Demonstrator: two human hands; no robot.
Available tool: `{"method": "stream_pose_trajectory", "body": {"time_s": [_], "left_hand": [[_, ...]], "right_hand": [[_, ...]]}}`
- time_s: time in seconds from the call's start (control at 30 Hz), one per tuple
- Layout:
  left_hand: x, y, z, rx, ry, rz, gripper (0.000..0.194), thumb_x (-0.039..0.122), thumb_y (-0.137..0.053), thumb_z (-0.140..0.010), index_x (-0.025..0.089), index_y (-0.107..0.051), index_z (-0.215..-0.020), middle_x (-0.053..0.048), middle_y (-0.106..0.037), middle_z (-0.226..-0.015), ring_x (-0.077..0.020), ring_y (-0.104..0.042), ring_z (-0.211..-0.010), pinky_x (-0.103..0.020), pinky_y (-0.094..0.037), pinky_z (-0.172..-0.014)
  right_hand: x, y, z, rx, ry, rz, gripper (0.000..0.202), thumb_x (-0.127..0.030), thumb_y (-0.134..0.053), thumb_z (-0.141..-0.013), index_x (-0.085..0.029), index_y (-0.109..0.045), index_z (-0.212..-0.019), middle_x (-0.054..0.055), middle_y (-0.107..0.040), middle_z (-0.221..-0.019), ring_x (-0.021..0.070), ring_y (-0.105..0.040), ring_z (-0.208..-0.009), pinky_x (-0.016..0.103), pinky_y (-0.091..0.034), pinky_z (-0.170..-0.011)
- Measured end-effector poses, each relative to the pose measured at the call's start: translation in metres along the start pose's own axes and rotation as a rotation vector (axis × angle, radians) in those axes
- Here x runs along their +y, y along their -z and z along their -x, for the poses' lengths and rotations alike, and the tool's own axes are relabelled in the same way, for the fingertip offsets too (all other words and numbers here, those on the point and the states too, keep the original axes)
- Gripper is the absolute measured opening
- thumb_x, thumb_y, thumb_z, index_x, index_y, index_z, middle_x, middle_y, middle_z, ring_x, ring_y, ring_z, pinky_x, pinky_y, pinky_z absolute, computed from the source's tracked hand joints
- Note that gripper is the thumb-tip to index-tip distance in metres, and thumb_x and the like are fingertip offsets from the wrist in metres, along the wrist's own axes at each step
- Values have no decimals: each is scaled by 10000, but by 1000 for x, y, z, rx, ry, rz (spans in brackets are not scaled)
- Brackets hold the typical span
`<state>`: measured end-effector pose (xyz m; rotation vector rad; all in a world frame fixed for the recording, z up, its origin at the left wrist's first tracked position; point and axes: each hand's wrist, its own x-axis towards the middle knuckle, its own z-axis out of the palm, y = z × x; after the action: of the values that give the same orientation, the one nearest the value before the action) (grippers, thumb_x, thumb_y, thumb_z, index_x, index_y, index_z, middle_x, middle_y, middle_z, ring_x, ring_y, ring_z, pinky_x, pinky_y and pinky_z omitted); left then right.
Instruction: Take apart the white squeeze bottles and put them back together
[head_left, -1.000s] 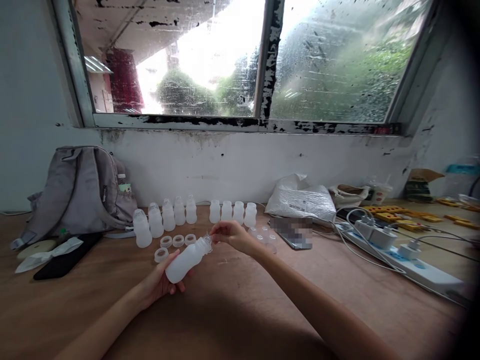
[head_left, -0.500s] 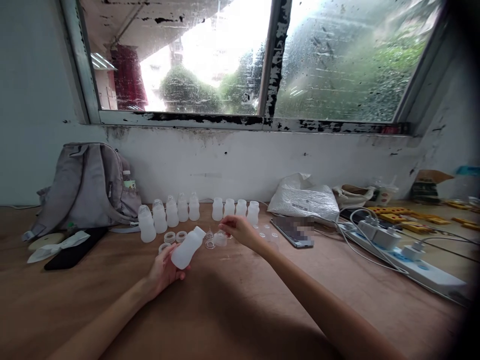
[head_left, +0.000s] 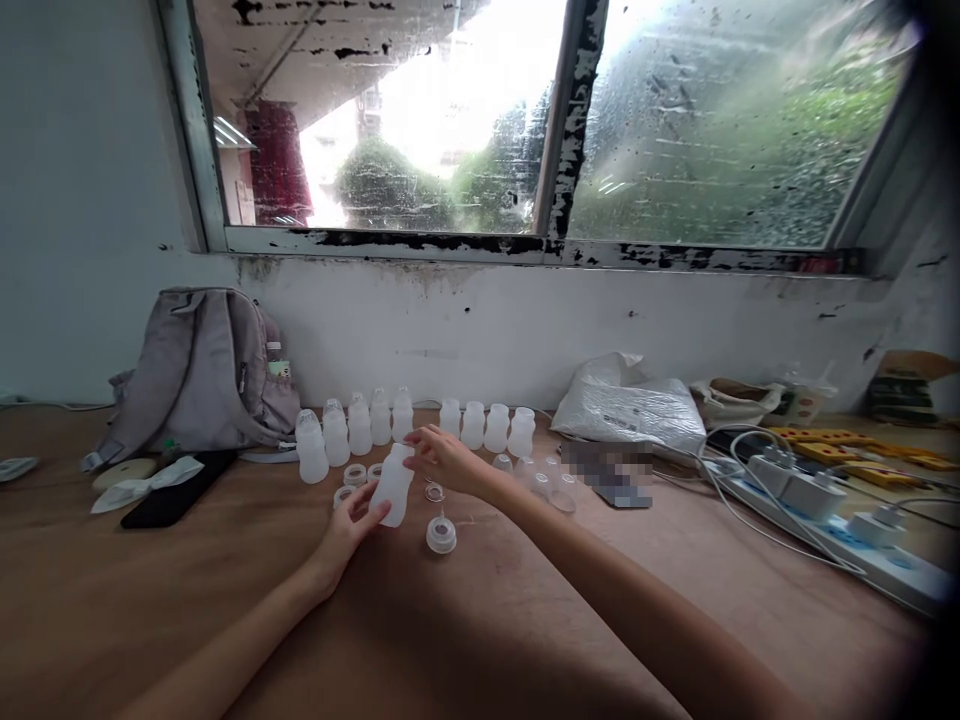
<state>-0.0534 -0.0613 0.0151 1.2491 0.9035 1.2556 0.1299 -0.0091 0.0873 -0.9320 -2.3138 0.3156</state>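
A frosted white baby bottle [head_left: 391,492], without a cap, leans slightly to the right in my left hand [head_left: 346,540], whose fingers wrap around its lower body. Over the bottle's mouth is my right hand [head_left: 450,464], its fingertips closed together at the rim. Whatever they pinch is too small or hidden to make out. In front of the bottle a screw ring with a clear nipple [head_left: 441,535] lies on the table. Another clear nipple [head_left: 434,491] sits just under my right hand. Loose white rings [head_left: 355,474] lie behind my left hand, partly covered by it.
Capped bottles [head_left: 313,447] stand in a row at the back left, uncapped bottles [head_left: 496,428] to their right. Clear caps [head_left: 562,493] lie beside my right forearm. Farther out are a phone [head_left: 626,490], a plastic bag [head_left: 630,405], a power strip [head_left: 892,560] and a backpack [head_left: 202,370].
My right hand has moved from the small clear parts to the bottle's mouth. The bottle is more upright. A ring with a nipple now lies nearer on the table. The view has shifted slightly left.
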Motion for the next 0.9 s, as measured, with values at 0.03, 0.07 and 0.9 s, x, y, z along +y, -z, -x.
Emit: {"method": "stream_pose_trajectory", "body": {"time_s": [0.03,0.07,0.9], "left_hand": [[-1,1,-1,22,-32,-45,519,349,-639,-657,145,-470,-1103,-114,-491,-1160,-245,-489,-1040,-300,-458,-792],[-2,2,-3,42,-63,-82,545,347,-654,-639,145,-455,-1104,-116,-487,-1159,-247,-482,-1054,-308,-447,-821],[-4,5,2,23,-439,-860,96,222,-520,-732,194,-542,-821,-43,-490,-969,-184,-472,-981,-354,-366,-890]], "right_hand": [[0,1,-9,-41,-2,5,231,-295,-537,-760,-147,-563,-936,68,-557,-898,126,-545,-736,244,-434,-665],[1,3,-17,-79,-6,4,184,-288,-546,-753,-146,-591,-861,54,-570,-841,126,-548,-722,233,-430,-649],[96,-5,-91,-6,-237,732,185,-112,-425,-810,-133,-593,-886,126,-577,-977,229,-437,-949,340,-289,-771]]}}
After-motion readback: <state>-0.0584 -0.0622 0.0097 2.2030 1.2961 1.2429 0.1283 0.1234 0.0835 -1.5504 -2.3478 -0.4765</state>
